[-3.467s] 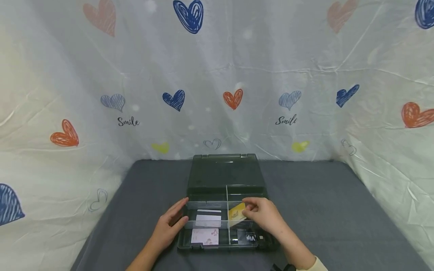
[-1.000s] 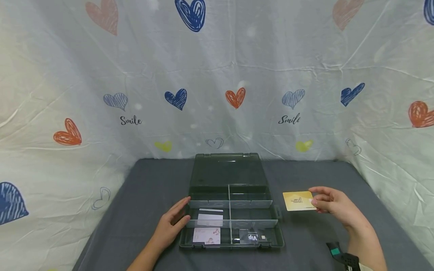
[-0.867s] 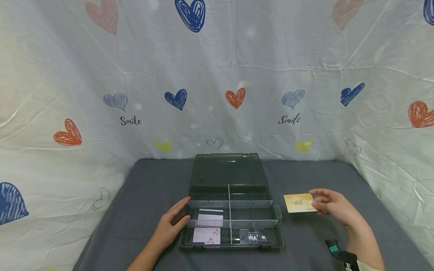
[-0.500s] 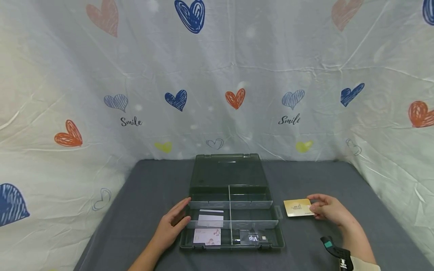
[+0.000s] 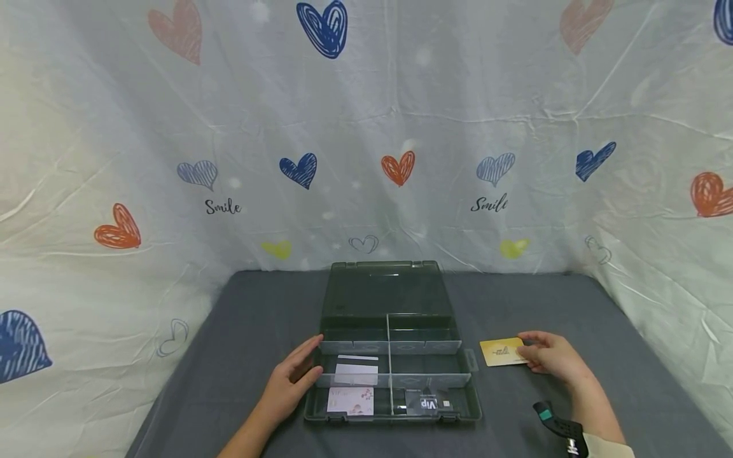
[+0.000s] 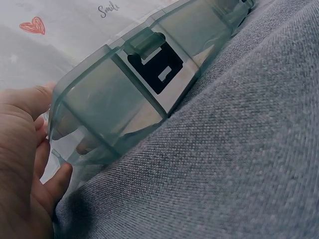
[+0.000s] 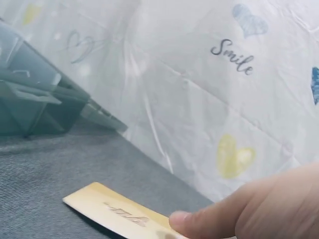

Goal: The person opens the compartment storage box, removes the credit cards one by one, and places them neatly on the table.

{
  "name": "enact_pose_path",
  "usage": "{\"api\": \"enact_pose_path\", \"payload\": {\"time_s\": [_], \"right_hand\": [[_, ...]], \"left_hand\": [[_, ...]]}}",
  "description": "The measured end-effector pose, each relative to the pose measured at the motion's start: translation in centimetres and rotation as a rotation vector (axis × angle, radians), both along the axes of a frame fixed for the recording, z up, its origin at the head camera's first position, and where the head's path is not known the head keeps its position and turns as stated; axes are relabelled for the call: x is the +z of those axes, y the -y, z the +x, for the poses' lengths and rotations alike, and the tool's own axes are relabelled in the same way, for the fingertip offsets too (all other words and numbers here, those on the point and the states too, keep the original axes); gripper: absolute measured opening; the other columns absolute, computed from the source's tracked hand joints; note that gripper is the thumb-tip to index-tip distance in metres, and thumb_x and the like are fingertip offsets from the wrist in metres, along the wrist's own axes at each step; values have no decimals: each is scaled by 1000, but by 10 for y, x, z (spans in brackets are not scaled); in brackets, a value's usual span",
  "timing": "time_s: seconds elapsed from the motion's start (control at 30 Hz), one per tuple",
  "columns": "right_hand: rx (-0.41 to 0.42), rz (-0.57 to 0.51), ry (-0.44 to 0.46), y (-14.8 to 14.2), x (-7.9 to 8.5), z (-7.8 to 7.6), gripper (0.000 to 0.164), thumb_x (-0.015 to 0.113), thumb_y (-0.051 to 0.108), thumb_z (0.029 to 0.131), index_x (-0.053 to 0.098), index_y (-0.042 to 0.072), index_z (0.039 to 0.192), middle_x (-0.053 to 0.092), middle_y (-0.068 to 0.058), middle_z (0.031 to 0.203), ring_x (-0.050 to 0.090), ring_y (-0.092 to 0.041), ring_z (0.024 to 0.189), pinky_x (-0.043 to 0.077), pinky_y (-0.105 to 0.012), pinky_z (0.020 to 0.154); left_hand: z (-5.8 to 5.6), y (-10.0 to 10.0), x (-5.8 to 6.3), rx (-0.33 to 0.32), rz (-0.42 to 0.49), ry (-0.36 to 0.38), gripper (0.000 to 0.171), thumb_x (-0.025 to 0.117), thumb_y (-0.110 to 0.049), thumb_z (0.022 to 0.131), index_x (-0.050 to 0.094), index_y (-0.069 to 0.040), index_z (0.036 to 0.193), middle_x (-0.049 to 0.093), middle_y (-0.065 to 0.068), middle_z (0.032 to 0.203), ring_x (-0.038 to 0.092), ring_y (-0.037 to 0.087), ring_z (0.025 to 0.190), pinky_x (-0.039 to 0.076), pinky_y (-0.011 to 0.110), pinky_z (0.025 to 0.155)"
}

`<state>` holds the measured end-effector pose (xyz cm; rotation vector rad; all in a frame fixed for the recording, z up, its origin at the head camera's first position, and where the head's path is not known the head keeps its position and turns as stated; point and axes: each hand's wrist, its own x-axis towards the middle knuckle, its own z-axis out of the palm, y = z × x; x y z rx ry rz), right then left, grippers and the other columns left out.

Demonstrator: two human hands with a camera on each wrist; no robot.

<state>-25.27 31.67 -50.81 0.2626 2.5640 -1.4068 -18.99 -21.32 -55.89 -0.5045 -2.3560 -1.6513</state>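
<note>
A dark translucent green compartment box (image 5: 429, 362) lies on the grey cloth with its lid folded back. My left hand (image 5: 286, 388) rests against its left side, fingers and thumb fairly straight along the wall; the left wrist view shows the fingers (image 6: 37, 99) at the box's corner. To the right of the box, my right hand (image 5: 552, 356) pinches the right end of a yellow card (image 5: 500, 350) with printed lettering. In the right wrist view the thumb (image 7: 182, 221) lies on top of the card, which is low over the cloth; the fingers under it are hidden.
Inside the box lie a white card with a dark stripe (image 5: 356, 370), a pale pink card (image 5: 350, 401) and a dark "Vip" card (image 5: 424, 402). The open lid (image 5: 385, 289) leans back toward the heart-print curtain. A grey cloth (image 5: 269, 305) covers the table.
My right hand has taken the yellow card out of the box's middle right compartment, carried it right, and lowered it toward the cloth. The left hand stays at the box's side.
</note>
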Motion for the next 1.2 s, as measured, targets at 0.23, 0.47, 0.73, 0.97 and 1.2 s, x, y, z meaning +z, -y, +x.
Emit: {"api": "enact_pose_path", "payload": {"time_s": [0.23, 0.47, 0.73, 0.97, 1.2], "right_hand": [[-6, 234, -42, 10, 1, 0, 57, 77, 17, 90, 55, -19, 128, 67, -17, 87, 62, -21, 67, 54, -35, 58], [-2, 483, -73, 20, 5, 2, 56, 80, 26, 86, 62, -14, 121, 65, -33, 108, 63, -35, 83, 51, -54, 75], [21, 525, -83, 25, 9, 2, 54, 79, 27, 88, 63, -14, 119, 65, -33, 109, 62, -36, 84, 51, -54, 75], [134, 493, -109, 28, 35, 10, 54, 71, 37, 96, 66, -12, 117, 68, -28, 105, 65, -42, 94, 54, -56, 76], [243, 387, -129, 48, 70, 29, 50, 66, 43, 100, 71, -4, 117, 72, -15, 107, 68, -34, 95, 57, -50, 74]], "left_hand": [[0, 0, -1, -2, 7, -2, 56, 71, -6, 97, 54, -13, 150, 47, 13, 156, 42, 22, 144, 41, 22, 106], [0, -1, -1, -8, 11, -11, 56, 71, -6, 97, 54, -11, 150, 47, 15, 156, 41, 19, 144, 42, 24, 107], [0, -1, 1, -3, 5, -10, 56, 71, -4, 97, 54, -10, 150, 47, 14, 156, 41, 18, 144, 44, 50, 107], [1, -2, 3, -1, 8, 4, 56, 71, -5, 97, 54, -10, 150, 47, 12, 156, 42, 21, 144, 44, 46, 108], [0, -1, 3, -12, 31, 22, 56, 71, -5, 97, 54, -13, 150, 46, 13, 157, 41, 21, 145, 41, 23, 107]]}}
